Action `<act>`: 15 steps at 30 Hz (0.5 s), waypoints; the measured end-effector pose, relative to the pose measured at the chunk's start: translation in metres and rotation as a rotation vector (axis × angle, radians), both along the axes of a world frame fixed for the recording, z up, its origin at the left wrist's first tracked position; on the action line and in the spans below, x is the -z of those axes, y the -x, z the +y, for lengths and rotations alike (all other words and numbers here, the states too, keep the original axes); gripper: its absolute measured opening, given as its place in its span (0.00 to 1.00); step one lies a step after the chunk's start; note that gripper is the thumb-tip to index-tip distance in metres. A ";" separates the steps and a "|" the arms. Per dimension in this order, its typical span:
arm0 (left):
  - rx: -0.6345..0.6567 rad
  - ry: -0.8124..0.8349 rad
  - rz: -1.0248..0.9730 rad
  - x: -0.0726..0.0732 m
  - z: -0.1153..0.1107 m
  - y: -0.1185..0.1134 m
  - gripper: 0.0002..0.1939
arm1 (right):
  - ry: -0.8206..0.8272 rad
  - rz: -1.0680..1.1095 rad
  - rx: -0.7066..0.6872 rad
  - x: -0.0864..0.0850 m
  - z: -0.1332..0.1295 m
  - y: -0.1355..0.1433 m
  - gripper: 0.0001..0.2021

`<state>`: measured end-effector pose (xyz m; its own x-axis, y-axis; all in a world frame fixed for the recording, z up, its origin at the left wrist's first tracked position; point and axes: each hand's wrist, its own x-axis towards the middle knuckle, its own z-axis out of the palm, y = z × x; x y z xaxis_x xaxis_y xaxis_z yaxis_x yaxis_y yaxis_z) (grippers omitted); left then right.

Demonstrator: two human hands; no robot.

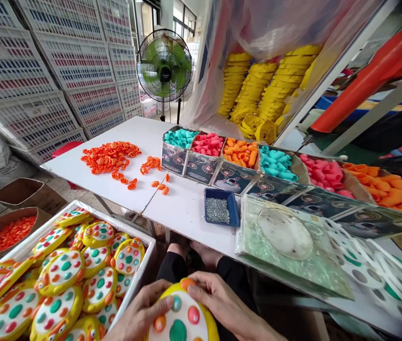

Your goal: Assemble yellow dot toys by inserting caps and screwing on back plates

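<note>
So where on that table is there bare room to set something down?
The table has a nearly bare patch between the loose orange bits and the tray, and a bare one at its far end, between the orange pile and the fan. It's crowded at the right, with the green box and white parts.

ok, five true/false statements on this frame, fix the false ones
1. The left hand and right hand hold one yellow toy. True.
2. The fan is right of the yellow stacks. False: in view, it is left of them.
3. The blue tray holds small grey pieces. True.
4. Loose orange pieces lie on the white table. True.
5. The white box holds small grey pieces. False: it holds dotted yellow toys.
</note>
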<state>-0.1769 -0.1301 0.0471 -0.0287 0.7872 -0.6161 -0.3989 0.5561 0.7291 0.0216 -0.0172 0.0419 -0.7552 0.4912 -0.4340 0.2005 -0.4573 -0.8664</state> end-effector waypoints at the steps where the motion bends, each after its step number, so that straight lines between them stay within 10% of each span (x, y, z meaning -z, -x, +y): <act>1: -0.014 -0.013 -0.051 0.001 0.004 0.002 0.17 | 0.012 0.015 0.038 0.001 0.001 0.003 0.22; 7: -0.358 -0.117 -0.295 0.007 0.003 0.006 0.30 | 0.130 0.102 0.346 0.013 0.006 0.020 0.22; 15: -0.671 -0.063 -0.105 0.028 -0.001 0.002 0.40 | 0.228 0.058 0.530 0.034 -0.003 0.033 0.31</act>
